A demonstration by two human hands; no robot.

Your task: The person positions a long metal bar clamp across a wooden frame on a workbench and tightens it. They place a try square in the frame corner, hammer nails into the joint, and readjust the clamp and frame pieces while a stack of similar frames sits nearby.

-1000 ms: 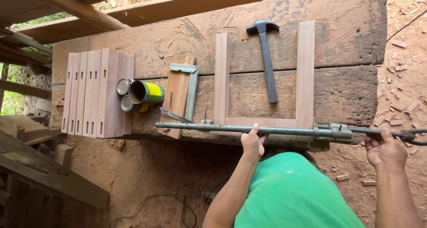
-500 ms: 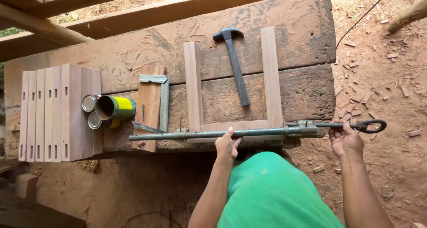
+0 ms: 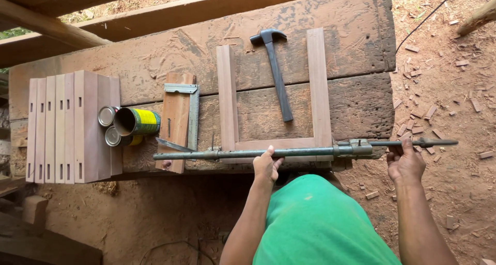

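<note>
Right hand (image 3: 404,163) shifted under crank handle (image 3: 413,142), left hand (image 3: 266,167) fingers gripping bar clamp (image 3: 243,153)

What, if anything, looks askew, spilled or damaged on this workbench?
The yellow can lies tipped on its side beside the stacked boards, open mouth showing; no spill is visible. Wood chips litter the dirt on the right. The frame and hammer lie orderly, with the left hand on the bar clamp.
</note>
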